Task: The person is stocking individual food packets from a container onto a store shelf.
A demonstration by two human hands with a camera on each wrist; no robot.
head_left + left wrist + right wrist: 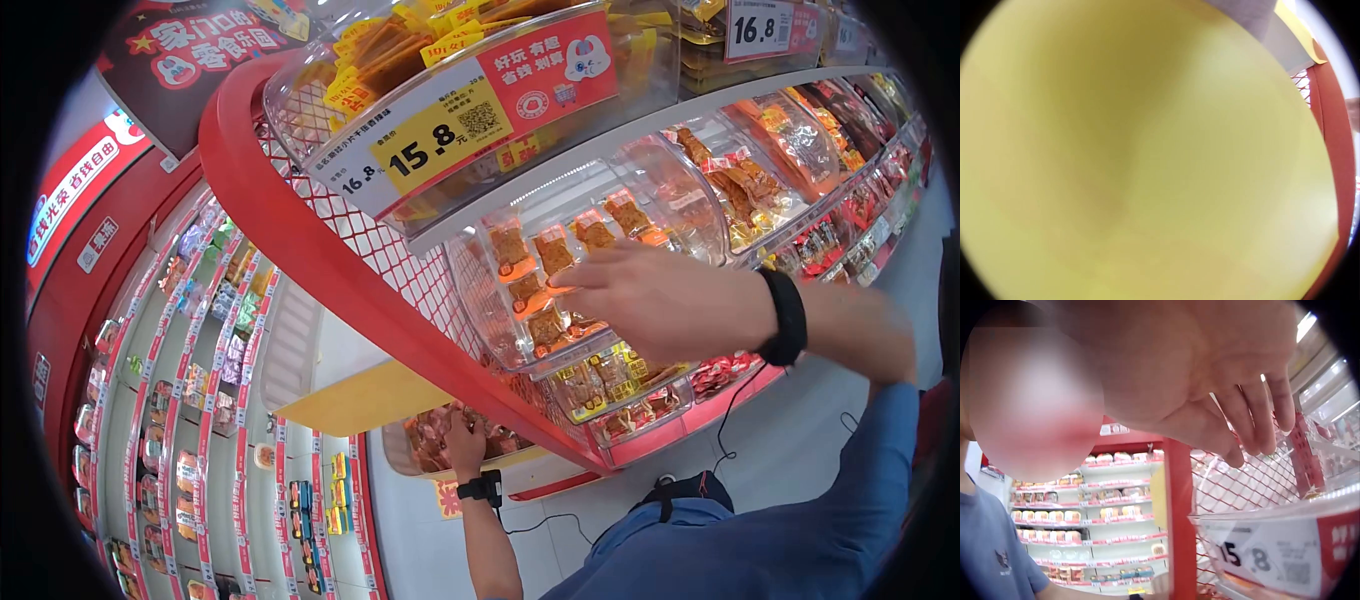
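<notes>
At least seven brown packets (553, 250), two wrist straps (783, 316), one yellow board (365, 396) show.

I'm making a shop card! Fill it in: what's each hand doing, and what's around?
Right hand: at the clear bin, fingers extended; touch unclear
Left hand: at the reddish packets; grip unclear
In clear bin: orange-and-brown packets
Price sign: 15.8
Frame: red, curved
Yellow panel: near left hand

Shelf frame (350, 300) left of centre's painted bright red, mesh (385, 255)'s crisscrossed red, central snack packs (553, 252) are coloured brown-and-orange.
</notes>
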